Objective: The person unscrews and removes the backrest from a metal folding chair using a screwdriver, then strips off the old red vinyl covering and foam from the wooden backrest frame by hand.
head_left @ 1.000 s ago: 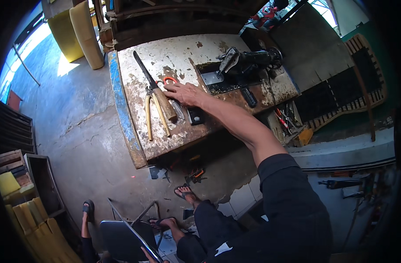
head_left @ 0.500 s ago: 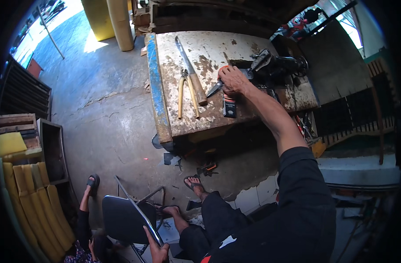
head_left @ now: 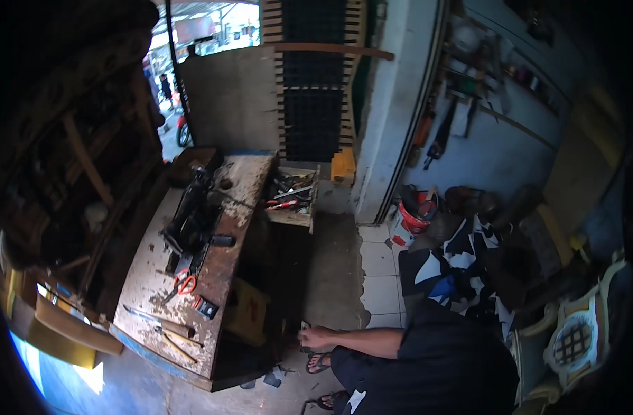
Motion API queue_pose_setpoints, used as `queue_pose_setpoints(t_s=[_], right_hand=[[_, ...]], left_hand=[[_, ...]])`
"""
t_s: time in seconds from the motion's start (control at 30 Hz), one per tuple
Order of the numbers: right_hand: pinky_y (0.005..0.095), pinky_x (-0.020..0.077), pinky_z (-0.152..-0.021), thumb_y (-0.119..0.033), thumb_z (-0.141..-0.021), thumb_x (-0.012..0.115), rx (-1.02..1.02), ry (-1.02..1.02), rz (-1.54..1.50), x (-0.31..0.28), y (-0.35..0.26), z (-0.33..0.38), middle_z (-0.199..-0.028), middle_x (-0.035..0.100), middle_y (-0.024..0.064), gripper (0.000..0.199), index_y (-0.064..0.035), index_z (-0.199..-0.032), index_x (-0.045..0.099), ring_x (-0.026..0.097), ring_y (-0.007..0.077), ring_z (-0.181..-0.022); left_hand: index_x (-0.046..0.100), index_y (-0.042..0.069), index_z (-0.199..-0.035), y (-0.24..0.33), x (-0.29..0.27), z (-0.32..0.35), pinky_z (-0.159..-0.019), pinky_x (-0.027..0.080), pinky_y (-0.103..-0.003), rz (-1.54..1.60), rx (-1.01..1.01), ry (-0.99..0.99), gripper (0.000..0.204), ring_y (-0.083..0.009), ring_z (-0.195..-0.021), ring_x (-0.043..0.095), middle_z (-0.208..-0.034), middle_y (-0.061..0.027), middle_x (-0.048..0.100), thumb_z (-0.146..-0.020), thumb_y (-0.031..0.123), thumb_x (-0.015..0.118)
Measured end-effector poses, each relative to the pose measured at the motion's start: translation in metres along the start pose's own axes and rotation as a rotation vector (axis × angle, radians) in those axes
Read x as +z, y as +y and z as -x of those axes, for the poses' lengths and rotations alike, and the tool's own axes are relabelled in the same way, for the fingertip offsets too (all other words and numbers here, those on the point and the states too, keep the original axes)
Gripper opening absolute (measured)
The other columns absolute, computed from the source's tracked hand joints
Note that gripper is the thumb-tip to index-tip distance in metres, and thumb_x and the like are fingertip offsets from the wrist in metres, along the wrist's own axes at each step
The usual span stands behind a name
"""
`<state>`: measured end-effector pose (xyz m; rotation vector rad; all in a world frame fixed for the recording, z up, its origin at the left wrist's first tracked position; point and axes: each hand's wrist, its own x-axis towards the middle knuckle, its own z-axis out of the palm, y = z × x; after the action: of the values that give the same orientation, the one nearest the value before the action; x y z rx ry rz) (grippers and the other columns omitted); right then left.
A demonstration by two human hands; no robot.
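The left hand (head_left: 318, 338) is low beside the tabletop (head_left: 223, 259), fingers curled near a small dark thing (I cannot tell if it grips). The right hand is out of sight. Red-handled scissors (head_left: 183, 283) lie on the tabletop, well apart.

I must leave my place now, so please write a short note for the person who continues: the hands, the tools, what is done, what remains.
Right hand: low beside the workbench, just above a sandalled foot; whether it grips anything cannot be told.
Left hand: not in view.
Things: red-handled scissors and long hand tools lie on the bench top, with a dark machine behind them.
Done: the bench tools are set down.
Left: probably something under the bench, too dark to see.
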<state>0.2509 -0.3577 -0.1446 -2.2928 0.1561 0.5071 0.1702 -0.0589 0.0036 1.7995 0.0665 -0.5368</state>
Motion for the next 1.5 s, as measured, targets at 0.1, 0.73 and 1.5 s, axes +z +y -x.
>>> queue_pose_setpoints(t_s=[0.1,0.73,1.5], right_hand=[[0.0505,0.0526,-0.092,-0.039,-0.096,0.053,0.398,-0.199,0.383,0.054,0.203,0.225,-0.118,0.071,0.018,0.037,-0.0138,-0.109,0.076,0.067,0.035,-0.113],[0.0457,0.0553,-0.063,-0.037,-0.096,0.054,0.547,0.123,-0.217,-0.033,0.176,0.199,-0.098,0.075,0.0157,0.035,-0.0095,-0.103,0.075,0.072,0.0287,-0.079],[0.0392,0.0501,-0.046,-0.025,-0.089,0.057,1.019,0.194,-0.39,-0.244,0.466,0.352,-0.073,0.073,0.0096,0.025,-0.01,-0.078,0.073,0.067,0.0237,-0.055]], left_hand=[[0.011,0.01,-0.16,0.042,0.018,-0.014,-0.121,0.021,-0.039,-0.044,0.087,-0.166,0.099,-0.0369,-0.147,0.029,-0.161,-0.0189,0.025,-0.079,0.011,0.067],[0.021,0.01,-0.15,0.127,0.141,-0.001,-0.118,0.026,-0.04,-0.239,0.189,-0.479,0.085,-0.0355,-0.142,0.035,-0.151,-0.0174,0.033,-0.08,0.014,0.068],[0.033,0.01,-0.138,0.24,0.457,-0.062,-0.114,0.032,-0.041,-0.277,0.187,-0.514,0.067,-0.0338,-0.136,0.042,-0.139,-0.0156,0.042,-0.081,0.017,0.068]])
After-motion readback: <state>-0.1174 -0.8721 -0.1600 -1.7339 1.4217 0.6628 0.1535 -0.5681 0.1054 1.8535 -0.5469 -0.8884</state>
